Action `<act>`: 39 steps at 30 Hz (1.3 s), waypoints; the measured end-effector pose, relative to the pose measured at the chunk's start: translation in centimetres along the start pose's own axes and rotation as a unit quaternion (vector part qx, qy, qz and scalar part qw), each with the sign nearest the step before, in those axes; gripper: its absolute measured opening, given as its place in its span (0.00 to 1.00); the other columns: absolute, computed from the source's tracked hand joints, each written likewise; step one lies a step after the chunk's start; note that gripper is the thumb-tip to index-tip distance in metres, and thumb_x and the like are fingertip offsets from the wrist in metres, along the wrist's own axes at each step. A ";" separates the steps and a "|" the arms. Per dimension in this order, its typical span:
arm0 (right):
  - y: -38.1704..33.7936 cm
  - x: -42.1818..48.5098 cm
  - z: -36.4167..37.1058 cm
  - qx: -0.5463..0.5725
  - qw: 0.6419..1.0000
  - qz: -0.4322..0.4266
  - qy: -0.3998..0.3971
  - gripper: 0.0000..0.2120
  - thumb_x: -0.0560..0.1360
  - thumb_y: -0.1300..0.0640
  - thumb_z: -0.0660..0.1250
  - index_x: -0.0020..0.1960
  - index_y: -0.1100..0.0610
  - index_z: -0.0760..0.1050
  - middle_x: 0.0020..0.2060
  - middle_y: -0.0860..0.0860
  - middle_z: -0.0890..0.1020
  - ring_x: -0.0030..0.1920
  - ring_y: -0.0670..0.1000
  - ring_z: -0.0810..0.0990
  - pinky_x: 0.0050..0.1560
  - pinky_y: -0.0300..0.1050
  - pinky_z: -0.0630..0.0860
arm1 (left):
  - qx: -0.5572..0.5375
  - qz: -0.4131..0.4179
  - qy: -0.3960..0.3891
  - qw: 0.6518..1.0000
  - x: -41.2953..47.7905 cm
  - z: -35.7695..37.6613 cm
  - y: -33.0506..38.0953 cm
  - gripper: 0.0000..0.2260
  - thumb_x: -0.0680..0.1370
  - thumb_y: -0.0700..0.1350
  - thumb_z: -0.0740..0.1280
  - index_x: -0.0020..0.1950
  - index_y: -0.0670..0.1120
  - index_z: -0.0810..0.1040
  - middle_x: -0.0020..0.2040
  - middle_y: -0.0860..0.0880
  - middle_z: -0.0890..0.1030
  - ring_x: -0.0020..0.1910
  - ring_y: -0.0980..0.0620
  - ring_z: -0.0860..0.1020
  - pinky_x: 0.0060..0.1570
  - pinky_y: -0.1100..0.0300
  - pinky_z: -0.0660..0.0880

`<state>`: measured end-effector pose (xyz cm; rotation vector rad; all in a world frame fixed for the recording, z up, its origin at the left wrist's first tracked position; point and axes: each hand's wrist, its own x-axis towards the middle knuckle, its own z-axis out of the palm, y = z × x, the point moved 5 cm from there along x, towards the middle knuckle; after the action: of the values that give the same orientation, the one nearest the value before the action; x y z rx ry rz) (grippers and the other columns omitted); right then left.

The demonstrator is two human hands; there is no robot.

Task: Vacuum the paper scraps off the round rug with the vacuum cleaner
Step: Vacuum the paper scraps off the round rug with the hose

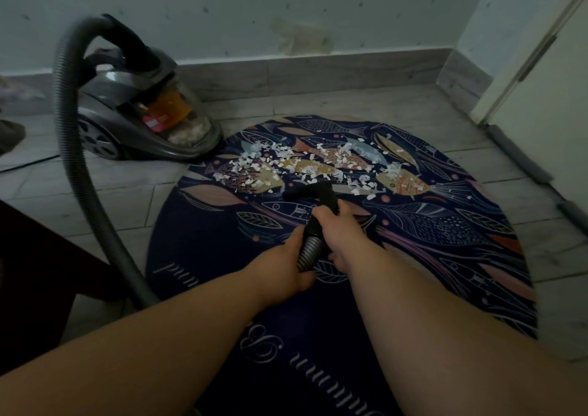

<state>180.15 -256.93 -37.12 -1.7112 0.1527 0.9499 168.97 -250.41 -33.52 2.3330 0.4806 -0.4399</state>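
Both grips clamped on the hose (pixel 310 250), left grip (pixel 288 264) behind right grip (pixel 332 223), I hold the nozzle (pixel 305 192) at the near edge of the paper scraps (pixel 305 164) strewn over the far half of the round rug (pixel 445 228), pick-up seemingly just starting, a forward push through them due next.

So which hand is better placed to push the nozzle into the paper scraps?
Probably the right hand: it grips just behind the nozzle, nearest the scraps; the left hand holds the hose farther back.
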 end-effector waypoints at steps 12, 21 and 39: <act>0.2 -0.1 -2.1 -0.045 0.996 -0.002 0.073 0.33 0.81 0.50 0.61 0.81 0.44 0.47 0.58 0.56 0.73 0.47 0.57 0.76 0.55 0.58 0.78 | 0.015 0.016 -0.030 0.999 1.3 1.4 0.8 0.41 0.78 0.51 0.65 0.77 0.51 0.37 0.66 0.41 0.73 0.59 0.45 0.75 0.50 0.64 0.67; 0.7 -2.5 -6.7 -0.042 0.993 0.031 0.109 0.36 0.79 0.47 0.60 0.80 0.42 0.43 0.68 0.59 0.71 0.56 0.64 0.76 0.55 0.62 0.75 | 0.017 0.057 -0.069 0.996 1.8 3.3 4.1 0.42 0.77 0.53 0.67 0.78 0.50 0.39 0.71 0.43 0.68 0.66 0.46 0.71 0.58 0.64 0.64; 2.6 -5.1 -14.6 -0.032 0.981 0.053 0.185 0.37 0.79 0.50 0.60 0.80 0.43 0.41 0.63 0.60 0.71 0.52 0.65 0.76 0.57 0.69 0.77 | 0.046 0.119 -0.095 0.987 2.0 8.0 10.5 0.41 0.77 0.52 0.66 0.78 0.49 0.40 0.72 0.43 0.67 0.67 0.45 0.69 0.64 0.59 0.66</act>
<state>182.82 -272.23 -34.87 -1.9441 0.4658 0.7103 174.13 -262.73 -33.91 2.3690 0.0893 -0.5723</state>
